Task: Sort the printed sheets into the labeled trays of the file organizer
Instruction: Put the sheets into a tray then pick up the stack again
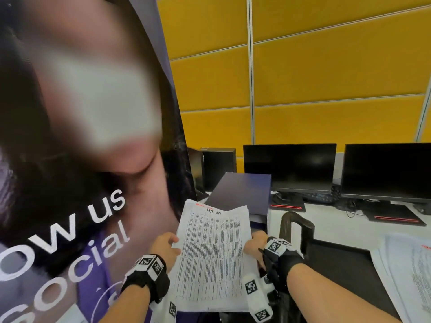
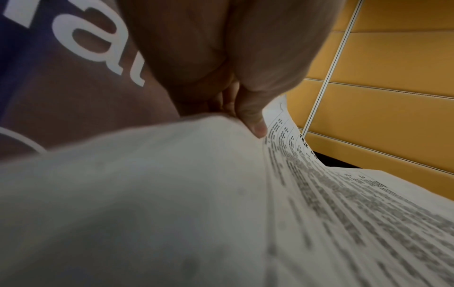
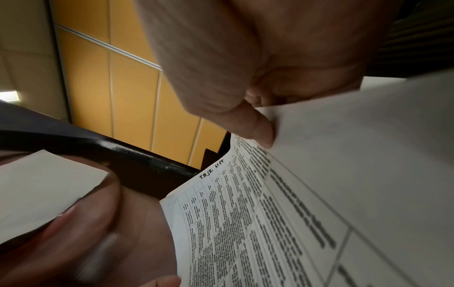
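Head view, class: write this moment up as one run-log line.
left hand: grips stack of printed sheets | right hand: grips opposite edge | stack: held up, headed "Task List" | organizer: not identifiable | more sheets: on desk

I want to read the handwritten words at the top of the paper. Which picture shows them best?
The right wrist view: the handwritten words on the paper are sharp and close. The head view shows them small. The left wrist view shows only part, blurred.
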